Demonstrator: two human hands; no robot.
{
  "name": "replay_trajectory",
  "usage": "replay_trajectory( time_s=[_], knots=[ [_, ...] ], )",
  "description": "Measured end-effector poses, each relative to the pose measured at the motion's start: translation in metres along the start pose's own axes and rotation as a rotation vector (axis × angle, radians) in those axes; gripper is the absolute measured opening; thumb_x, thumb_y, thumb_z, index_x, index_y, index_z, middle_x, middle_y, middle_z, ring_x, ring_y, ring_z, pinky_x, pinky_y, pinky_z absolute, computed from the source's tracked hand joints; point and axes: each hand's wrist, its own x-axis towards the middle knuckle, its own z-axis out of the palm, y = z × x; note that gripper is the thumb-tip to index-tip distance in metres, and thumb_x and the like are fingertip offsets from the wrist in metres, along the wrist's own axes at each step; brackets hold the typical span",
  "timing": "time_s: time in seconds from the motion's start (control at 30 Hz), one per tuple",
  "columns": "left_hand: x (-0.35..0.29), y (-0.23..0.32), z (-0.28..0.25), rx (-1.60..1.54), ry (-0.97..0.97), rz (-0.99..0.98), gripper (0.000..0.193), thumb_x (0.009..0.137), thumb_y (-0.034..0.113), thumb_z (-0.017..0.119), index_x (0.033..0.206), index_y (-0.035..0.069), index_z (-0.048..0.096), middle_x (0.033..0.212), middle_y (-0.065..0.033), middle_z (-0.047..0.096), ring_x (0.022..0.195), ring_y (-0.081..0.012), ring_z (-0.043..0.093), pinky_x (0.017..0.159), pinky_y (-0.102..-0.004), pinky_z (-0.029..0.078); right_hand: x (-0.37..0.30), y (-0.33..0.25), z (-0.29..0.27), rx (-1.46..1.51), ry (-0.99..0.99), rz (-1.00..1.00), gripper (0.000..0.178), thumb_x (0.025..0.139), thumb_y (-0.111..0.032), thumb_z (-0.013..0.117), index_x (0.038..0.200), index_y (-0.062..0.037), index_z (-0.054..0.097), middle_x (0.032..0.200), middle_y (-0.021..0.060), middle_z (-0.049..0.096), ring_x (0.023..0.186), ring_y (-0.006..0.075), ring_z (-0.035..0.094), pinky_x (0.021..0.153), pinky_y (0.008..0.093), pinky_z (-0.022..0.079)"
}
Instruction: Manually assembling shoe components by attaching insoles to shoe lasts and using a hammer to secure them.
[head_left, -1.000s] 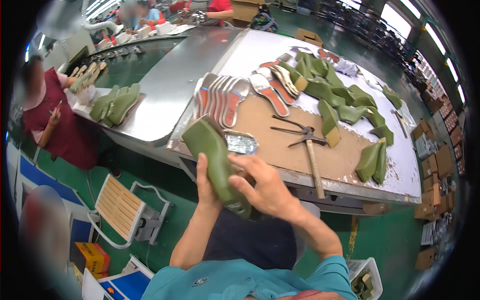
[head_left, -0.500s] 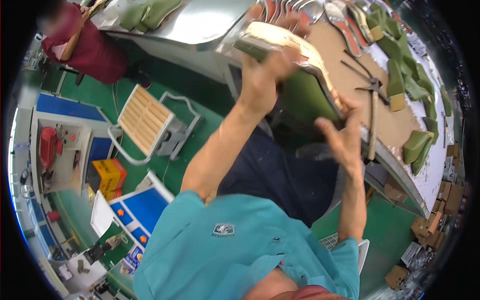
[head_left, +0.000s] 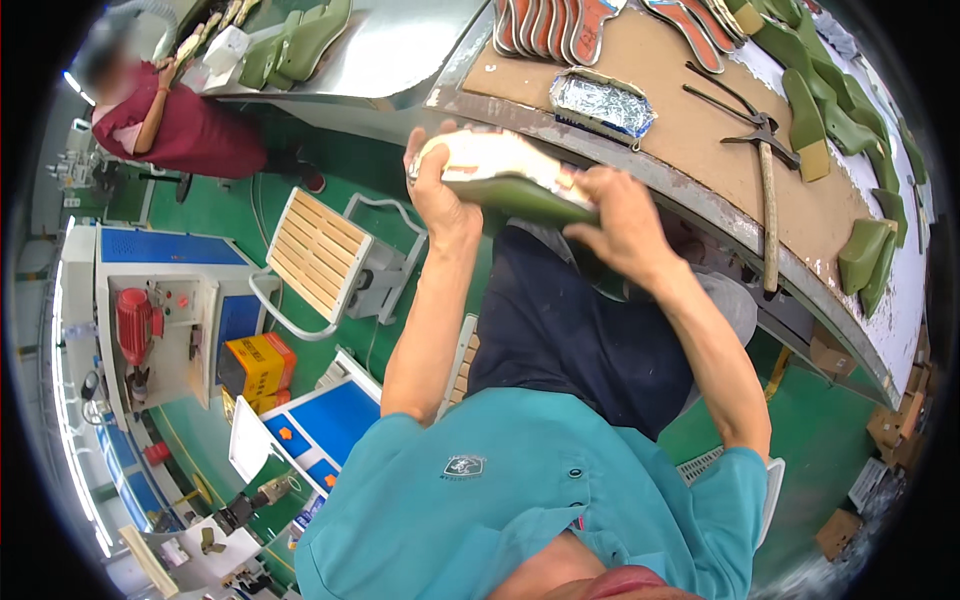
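Observation:
A green shoe last (head_left: pixel 520 197) with a pale, brightly lit insole (head_left: pixel 495 155) on its upper side is held between my hands, in front of the table edge. My left hand (head_left: pixel 440 195) wraps round its left end, thumb over the pale face. At the other end my right hand (head_left: pixel 628 225) grips it with the fingers on top and the thumb beneath. The last lies nearly level, and glare blurs the detail on the insole.
On the worktable (head_left: pixel 690 130) sit a foil-covered block (head_left: pixel 603 103), a row of red insoles (head_left: pixel 545 25), black pincers (head_left: pixel 725 105), a wooden-handled hammer (head_left: pixel 769 215) and several green lasts (head_left: pixel 865 255). A slatted stool (head_left: pixel 318 250) stands left; a co-worker (head_left: pixel 190 130) is at far left.
Both hands have brought the last down and left, off the table edge, turning it from steeply slanted to nearly level. The foil-covered block has come into sight.

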Motion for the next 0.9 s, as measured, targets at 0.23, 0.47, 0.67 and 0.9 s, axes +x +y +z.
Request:
replay_trajectory(
  time_s=[0.23,0.47,0.67,0.9],
  knots=[
    [-0.019,0.006,-0.004,-0.133,0.002,-0.051,0.036,0.077,0.003,0.048,0.112,0.012,0.043,0.115,-0.018,0.054,0.113,-0.0387,0.051,0.096,-0.0553,0.045,-0.01,-0.008,0.013,-0.01,0.091,-0.013,0.068,0.059,0.001,0.08,0.117,-0.0053,0.044,0.117,0.0178,0.05,0.105,0.0371,0.051,0.089,0.0409,0.045],
    [-0.005,0.013,0.055,-0.133,-0.081,0.022,0.033,0.076,0.003,0.051,0.108,0.011,0.048,0.109,-0.0159,0.057,0.109,-0.0343,0.052,0.097,-0.0476,0.044,0.019,-0.006,-0.019,0.003,0.267,-0.004,0.059,0.064,0.005,0.075,0.115,-0.0052,0.047,0.121,0.0193,0.05,0.113,0.0386,0.05,0.092,0.0425,0.045],
    [-0.016,0.005,0.003,-0.186,0.008,-0.045,0.035,0.078,0.002,0.051,0.111,0.012,0.045,0.115,-0.0175,0.055,0.117,-0.0351,0.049,0.102,-0.0514,0.041,0.015,0.0,-0.004,-0.038,0.156,0.024,0.059,0.062,0.004,0.076,0.114,-0.0055,0.048,0.12,0.0172,0.051,0.108,0.0363,0.051,0.09,0.0422,0.044],
    [0.039,0.03,0.018,1.367,-0.421,0.784,0.031,0.075,0.005,0.059,0.105,0.002,0.065,0.103,-0.013,0.062,0.096,-0.026,0.06,0.087,-0.0359,0.047,0.008,-0.003,0.002,-0.151,0.207,0.056,0.061,0.061,0.002,0.076,0.115,-0.0048,0.048,0.12,0.0174,0.05,0.103,0.0361,0.051,0.088,0.0428,0.044]
  ],
)
